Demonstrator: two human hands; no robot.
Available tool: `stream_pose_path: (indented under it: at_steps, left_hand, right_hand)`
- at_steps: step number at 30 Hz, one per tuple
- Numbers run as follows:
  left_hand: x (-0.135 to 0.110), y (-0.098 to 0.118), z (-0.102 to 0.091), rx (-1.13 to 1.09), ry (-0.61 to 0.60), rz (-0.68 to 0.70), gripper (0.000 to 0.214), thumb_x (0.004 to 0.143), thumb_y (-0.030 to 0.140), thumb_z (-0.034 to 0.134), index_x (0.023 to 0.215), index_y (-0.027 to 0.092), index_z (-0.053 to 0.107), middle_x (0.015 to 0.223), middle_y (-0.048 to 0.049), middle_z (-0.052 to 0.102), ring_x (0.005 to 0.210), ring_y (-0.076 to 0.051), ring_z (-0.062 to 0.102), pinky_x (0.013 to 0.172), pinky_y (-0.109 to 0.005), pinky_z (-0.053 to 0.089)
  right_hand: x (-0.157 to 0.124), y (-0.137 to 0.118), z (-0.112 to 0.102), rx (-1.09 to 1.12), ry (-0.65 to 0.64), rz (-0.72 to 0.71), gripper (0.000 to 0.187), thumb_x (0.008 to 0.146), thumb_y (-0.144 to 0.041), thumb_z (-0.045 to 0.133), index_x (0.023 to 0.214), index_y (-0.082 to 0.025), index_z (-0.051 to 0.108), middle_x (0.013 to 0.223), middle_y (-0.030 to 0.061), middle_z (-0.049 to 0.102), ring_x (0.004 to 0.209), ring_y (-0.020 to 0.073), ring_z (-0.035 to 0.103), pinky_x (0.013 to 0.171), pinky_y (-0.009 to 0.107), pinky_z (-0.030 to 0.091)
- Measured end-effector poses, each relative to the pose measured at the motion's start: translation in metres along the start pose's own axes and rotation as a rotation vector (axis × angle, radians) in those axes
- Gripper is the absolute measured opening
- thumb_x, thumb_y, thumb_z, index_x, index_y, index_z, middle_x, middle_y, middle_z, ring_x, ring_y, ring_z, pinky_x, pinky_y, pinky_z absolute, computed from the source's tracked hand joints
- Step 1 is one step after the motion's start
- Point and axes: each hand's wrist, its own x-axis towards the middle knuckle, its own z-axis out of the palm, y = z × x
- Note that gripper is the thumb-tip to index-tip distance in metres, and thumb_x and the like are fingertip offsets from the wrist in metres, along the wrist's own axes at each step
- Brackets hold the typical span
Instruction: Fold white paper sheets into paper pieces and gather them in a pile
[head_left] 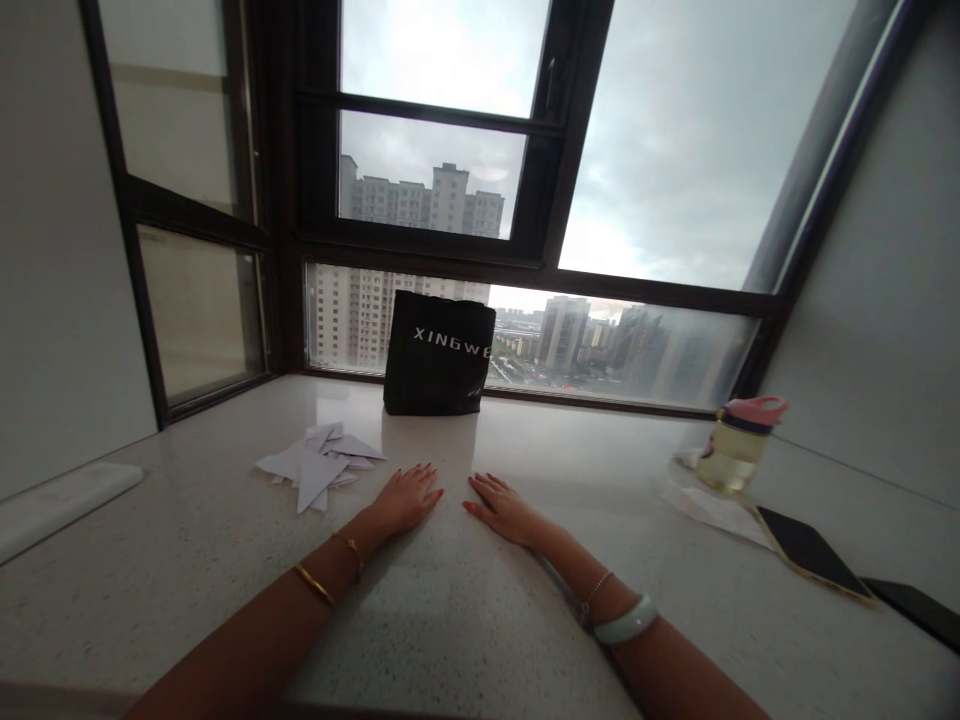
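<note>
My left hand [407,498] lies flat on the speckled white countertop [420,620], palm down, its fingers stretched out and holding nothing. A loose pile of folded white paper pieces [319,462], several of them pointed triangles, is just left of it. Across a small gap, my right hand [504,507] also rests palm down with its fingers extended and nothing in them. Beyond both hands, a black bag [439,375] with white lettering stands upright near the window.
At the right stands a clear bottle [733,455] with a pink lid, beside crumpled white paper [712,508]. Two dark flat devices, one a tablet-like slab [814,550], lie nearer me. A long white object [67,500] sits at the left. Dark-framed windows [637,290] close off the back.
</note>
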Motion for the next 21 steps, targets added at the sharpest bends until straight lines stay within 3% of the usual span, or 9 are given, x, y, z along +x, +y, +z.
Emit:
stream_pose_path:
  at_steps: [21]
  left_hand:
    - [-0.0026,0.0007,-0.0022,0.023,-0.009,0.01,0.05,0.084,0.04,0.02,0.124,0.013,0.031,0.133,-0.0095,0.027,0.121,-0.021,0.021,0.096,-0.041,0.017]
  right_hand:
    - [-0.001,-0.0017,-0.0005,-0.043,0.008,-0.006,0.071,0.077,-0.06,0.023,0.127,-0.01,0.029,0.133,0.0122,0.026,0.123,0.0233,0.016,0.098,0.035,0.015]
